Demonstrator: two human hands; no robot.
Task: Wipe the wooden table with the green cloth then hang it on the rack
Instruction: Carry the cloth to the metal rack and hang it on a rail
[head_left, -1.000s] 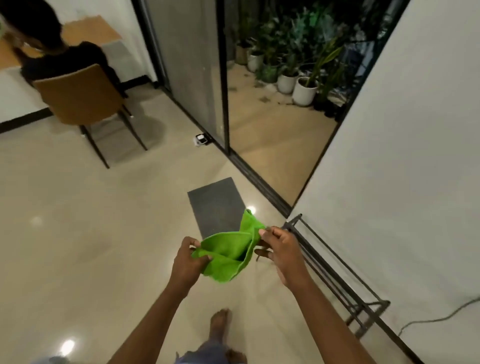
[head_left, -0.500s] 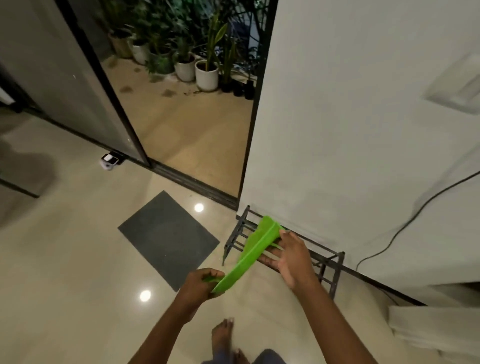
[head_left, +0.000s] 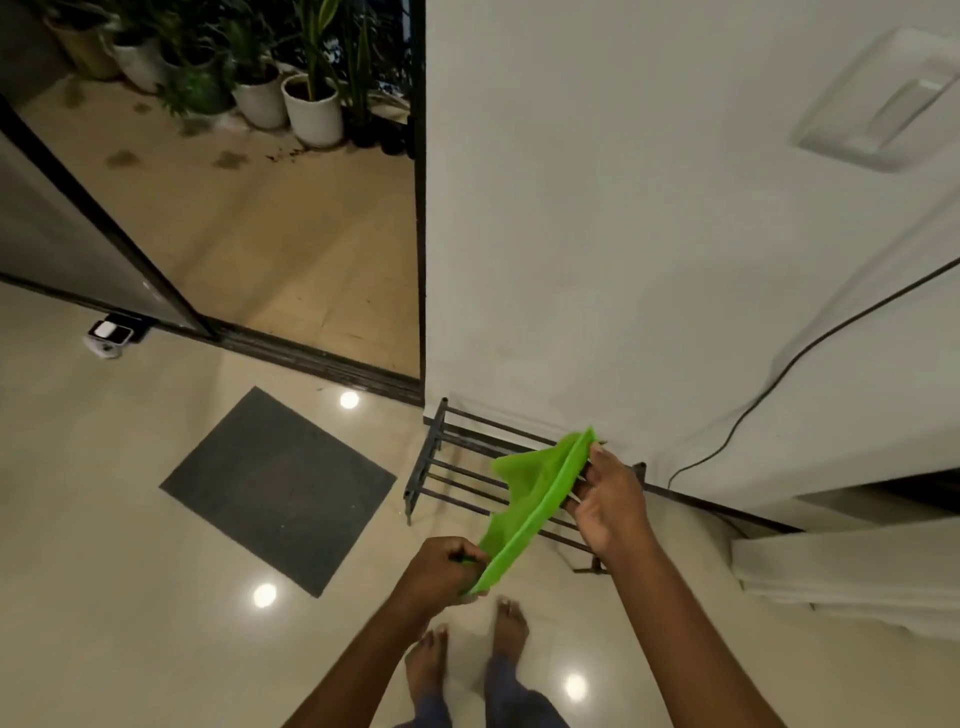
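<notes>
Glossy tiled floor at a white wall, grey mat nearby | I see the green cloth stretched in the air above the low black rack | left hand: fingers curled, gripping the near corner | right hand: fingers and thumb pinching the far edge

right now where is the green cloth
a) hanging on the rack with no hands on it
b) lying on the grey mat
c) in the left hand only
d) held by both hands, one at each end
d: the left hand and the right hand each grip one end of the green cloth.
</notes>
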